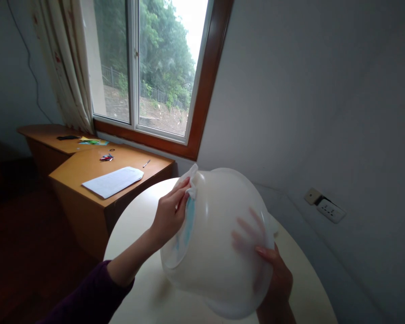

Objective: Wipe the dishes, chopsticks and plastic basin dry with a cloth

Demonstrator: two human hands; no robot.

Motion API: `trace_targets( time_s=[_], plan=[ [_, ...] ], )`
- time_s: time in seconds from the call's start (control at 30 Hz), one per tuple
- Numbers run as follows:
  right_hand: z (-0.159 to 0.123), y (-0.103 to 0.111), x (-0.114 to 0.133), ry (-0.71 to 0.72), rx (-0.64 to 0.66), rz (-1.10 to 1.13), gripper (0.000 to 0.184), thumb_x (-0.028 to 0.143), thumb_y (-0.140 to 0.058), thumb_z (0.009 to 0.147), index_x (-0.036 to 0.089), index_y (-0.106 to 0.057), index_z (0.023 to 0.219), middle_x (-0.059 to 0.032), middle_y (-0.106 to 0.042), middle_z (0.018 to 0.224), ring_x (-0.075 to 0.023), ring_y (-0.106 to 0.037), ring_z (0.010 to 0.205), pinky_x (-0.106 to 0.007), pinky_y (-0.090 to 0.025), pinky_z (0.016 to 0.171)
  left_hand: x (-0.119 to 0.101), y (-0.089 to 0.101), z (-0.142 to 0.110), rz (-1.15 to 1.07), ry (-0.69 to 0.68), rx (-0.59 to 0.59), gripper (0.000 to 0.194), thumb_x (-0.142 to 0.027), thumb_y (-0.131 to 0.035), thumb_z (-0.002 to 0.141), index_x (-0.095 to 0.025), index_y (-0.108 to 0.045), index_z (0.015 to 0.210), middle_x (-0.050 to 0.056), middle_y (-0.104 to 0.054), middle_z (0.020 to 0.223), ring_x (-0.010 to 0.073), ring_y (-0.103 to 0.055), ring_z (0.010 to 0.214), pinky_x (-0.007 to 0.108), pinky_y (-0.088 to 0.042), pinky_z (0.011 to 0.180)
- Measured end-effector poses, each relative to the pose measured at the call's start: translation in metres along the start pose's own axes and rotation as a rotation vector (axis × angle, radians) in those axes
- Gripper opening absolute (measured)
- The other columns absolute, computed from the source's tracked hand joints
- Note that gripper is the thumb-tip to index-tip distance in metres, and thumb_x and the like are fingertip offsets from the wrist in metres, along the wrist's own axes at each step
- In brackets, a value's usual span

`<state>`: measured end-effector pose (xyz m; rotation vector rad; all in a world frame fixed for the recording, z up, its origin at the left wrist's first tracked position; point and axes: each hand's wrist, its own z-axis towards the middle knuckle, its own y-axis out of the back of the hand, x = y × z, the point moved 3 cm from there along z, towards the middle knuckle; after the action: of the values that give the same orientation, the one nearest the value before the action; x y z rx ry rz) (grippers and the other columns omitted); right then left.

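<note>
A translucent white plastic basin (222,234) is tipped on its side above the round white table, its base turned to the left. Some blue marking shows on the base. My left hand (170,213) is closed on a white tissue (191,182) and presses it against the upper edge of the base. At the open side, my right hand (276,270) grips the rim, thumb outside. Its other fingers show dimly through the plastic from inside.
The white table (138,216) is under the basin. On the wooden desk (87,180) lie a white paper envelope (116,181), a pen (146,164), small coloured items (106,157) and papers (92,141). A wall socket (330,210) is at right, below the window's level.
</note>
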<state>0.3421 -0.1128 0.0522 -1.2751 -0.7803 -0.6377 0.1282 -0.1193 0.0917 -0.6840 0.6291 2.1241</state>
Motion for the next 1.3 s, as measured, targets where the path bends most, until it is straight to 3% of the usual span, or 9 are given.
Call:
trace_targets(
  time_s=[0.27, 0.37, 0.63, 0.7, 0.83, 1.03, 1.1, 1.2, 1.3],
  plan=[
    [0.007, 0.015, 0.001, 0.07, -0.015, -0.051, 0.06, 0.025, -0.057, 0.07, 0.024, -0.05, 0.13, -0.0082, -0.061, 0.121, -0.0281, -0.064, 0.099, -0.042, -0.05, 0.085, -0.013, -0.002, -0.039, 0.101, -0.32, 0.059, 0.034, -0.015, -0.043, 0.086, -0.021, -0.061, 0.115, 0.008, -0.057, 0.126, 0.0223, -0.054, 0.116, 0.037, -0.045, 0.1],
    [0.006, 0.012, 0.002, 0.07, -0.033, -0.039, 0.053, 0.026, -0.054, 0.073, 0.026, -0.054, 0.126, -0.0054, -0.063, 0.119, -0.026, -0.064, 0.101, -0.04, -0.05, 0.086, -0.013, 0.004, -0.06, 0.04, -0.505, 0.138, 0.049, -0.007, -0.044, 0.082, -0.02, -0.049, 0.129, 0.012, -0.054, 0.129, 0.0238, -0.052, 0.118, 0.041, -0.045, 0.1],
    [0.002, 0.01, 0.002, 0.058, -0.082, 0.002, 0.061, 0.025, -0.051, 0.073, 0.027, -0.045, 0.133, -0.005, -0.064, 0.117, -0.0251, -0.066, 0.093, -0.042, -0.051, 0.083, 0.014, 0.024, -0.111, 0.045, -0.531, 0.232, 0.058, -0.008, -0.045, 0.082, -0.024, -0.037, 0.137, 0.013, -0.057, 0.124, 0.0252, -0.051, 0.117, 0.043, -0.047, 0.096],
    [0.002, 0.012, 0.002, 0.067, -0.06, -0.009, 0.063, 0.026, -0.051, 0.073, 0.027, -0.042, 0.136, -0.006, -0.066, 0.115, -0.0254, -0.067, 0.092, -0.042, -0.05, 0.085, 0.029, 0.026, -0.121, 0.081, -0.481, 0.2, 0.059, -0.005, -0.045, 0.082, -0.027, -0.038, 0.136, 0.012, -0.056, 0.126, 0.0243, -0.051, 0.117, 0.041, -0.046, 0.097],
    [0.002, 0.016, 0.001, 0.043, -0.016, -0.024, 0.063, 0.029, -0.051, 0.074, 0.029, -0.041, 0.136, -0.0059, -0.067, 0.112, -0.0271, -0.067, 0.09, -0.046, -0.047, 0.089, 0.063, 0.027, -0.131, 0.172, -0.202, 0.147, 0.044, -0.01, -0.05, 0.082, -0.026, -0.056, 0.122, 0.009, -0.06, 0.122, 0.0241, -0.053, 0.115, 0.038, -0.045, 0.097],
    [-0.003, 0.02, -0.001, 0.063, 0.015, -0.052, 0.062, 0.03, -0.053, 0.073, 0.028, -0.043, 0.135, -0.0075, -0.067, 0.112, -0.0275, -0.068, 0.087, -0.047, -0.048, 0.085, 0.093, 0.019, -0.113, 0.009, 0.225, 0.08, 0.027, -0.034, -0.053, 0.083, -0.024, -0.07, 0.102, 0.007, -0.063, 0.117, 0.0288, -0.051, 0.117, 0.049, -0.032, 0.106],
    [-0.006, 0.02, -0.002, 0.04, 0.04, -0.066, 0.061, 0.029, -0.054, 0.073, 0.031, -0.044, 0.133, -0.0058, -0.066, 0.114, -0.0262, -0.068, 0.086, -0.045, -0.049, 0.083, 0.097, 0.016, -0.097, -0.07, 0.348, 0.006, 0.031, -0.04, -0.054, 0.082, -0.023, -0.07, 0.101, 0.008, -0.064, 0.116, 0.0302, -0.048, 0.121, 0.055, -0.025, 0.107],
    [-0.009, 0.018, -0.003, -0.01, 0.086, -0.075, 0.062, 0.027, -0.057, 0.072, 0.034, -0.045, 0.132, -0.0051, -0.065, 0.116, -0.0265, -0.068, 0.087, -0.045, -0.05, 0.081, 0.091, 0.012, -0.066, -0.136, 0.354, -0.066, 0.031, -0.042, -0.055, 0.081, -0.023, -0.07, 0.099, 0.005, -0.067, 0.111, 0.0286, -0.051, 0.118, 0.054, -0.003, 0.111],
    [-0.011, 0.014, -0.004, -0.002, 0.077, -0.055, 0.064, 0.026, -0.058, 0.069, 0.031, -0.045, 0.132, -0.0074, -0.065, 0.115, -0.028, -0.068, 0.087, -0.045, -0.051, 0.079, 0.075, 0.007, -0.042, -0.224, 0.39, -0.032, 0.03, -0.044, -0.054, 0.081, -0.023, -0.072, 0.094, 0.004, -0.068, 0.108, 0.0298, -0.054, 0.115, 0.056, -0.007, 0.111]
  ],
)
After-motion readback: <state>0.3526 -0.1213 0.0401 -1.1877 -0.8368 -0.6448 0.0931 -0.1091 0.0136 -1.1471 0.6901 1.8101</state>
